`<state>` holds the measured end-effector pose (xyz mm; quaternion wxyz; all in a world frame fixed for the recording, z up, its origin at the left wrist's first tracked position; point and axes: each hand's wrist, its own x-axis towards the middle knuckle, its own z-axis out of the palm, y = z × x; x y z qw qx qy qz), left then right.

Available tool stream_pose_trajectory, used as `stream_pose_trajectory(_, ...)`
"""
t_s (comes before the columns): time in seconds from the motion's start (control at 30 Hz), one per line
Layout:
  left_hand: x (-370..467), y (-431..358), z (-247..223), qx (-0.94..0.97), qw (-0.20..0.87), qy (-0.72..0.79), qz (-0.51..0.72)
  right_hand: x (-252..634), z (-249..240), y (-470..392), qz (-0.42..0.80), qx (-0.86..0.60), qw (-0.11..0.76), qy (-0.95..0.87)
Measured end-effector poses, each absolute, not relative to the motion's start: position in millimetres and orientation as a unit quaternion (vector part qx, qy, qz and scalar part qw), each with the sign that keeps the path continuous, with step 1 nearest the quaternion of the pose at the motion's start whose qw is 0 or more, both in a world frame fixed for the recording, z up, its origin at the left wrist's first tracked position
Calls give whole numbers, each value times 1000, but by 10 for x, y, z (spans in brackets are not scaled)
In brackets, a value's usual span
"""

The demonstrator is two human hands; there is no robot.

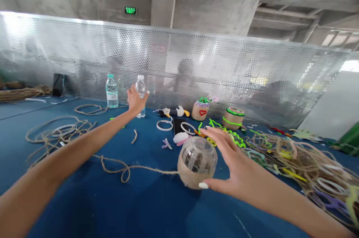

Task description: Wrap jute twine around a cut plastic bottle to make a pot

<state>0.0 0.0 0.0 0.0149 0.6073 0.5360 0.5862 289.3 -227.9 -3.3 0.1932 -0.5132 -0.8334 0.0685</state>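
Observation:
At the far side of the blue table, my left hand [136, 100] is wrapped round a clear plastic water bottle [141, 87] with a white cap. The bottle stands upright, partly hidden by my fingers. Closer in, my right hand [224, 152] steadies a round clear jar [198, 159], its fingers by the top and the thumb low on the side. Jute twine is wound round the jar's lower part, while the upper part is bare. A loose length of twine [146, 167] runs left from the jar across the table.
Another water bottle [112, 92] with a teal cap stands left of my left hand. Two twine-wrapped pots [201, 110] sit by the perforated metal screen [157, 58]. Tape rolls [165, 125] lie mid-table. Tangled twine and pipe cleaners [297, 159] spread at right; a phone [58, 85] leans far left.

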Motion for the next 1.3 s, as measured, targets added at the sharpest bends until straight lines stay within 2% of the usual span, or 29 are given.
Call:
stream_pose_trajectory(0.17,330,-1243,-127,776,69,396,486,2937,-339,-2165,244,-482,319,-779)
stream_pose_trajectory(0.27,473,-1823,-243,845,125,335,398,2866,-371,-2095,364,-422,358,-749)
stream_pose_trajectory(0.33,534,-2000,-322,861,165,329,352,2826,-356,-2069,397,-390,369,-744)
stream_pose_trajectory(0.53,551,-1910,-375,872,266,310,269,2865,-387,-2044,308,-425,388,-758)
stream_pose_trajectory(0.77,478,-1677,-160,901,233,270,247,2837,-314,-1987,383,-402,382,-739)
stream_pose_trajectory(1.0,342,-1549,-334,897,219,278,265,2658,-291,-1801,465,-343,391,-716)
stream_pose_trajectory(1.3,-106,-1421,-333,904,193,324,201,2214,-485,-1648,437,-348,431,-709)
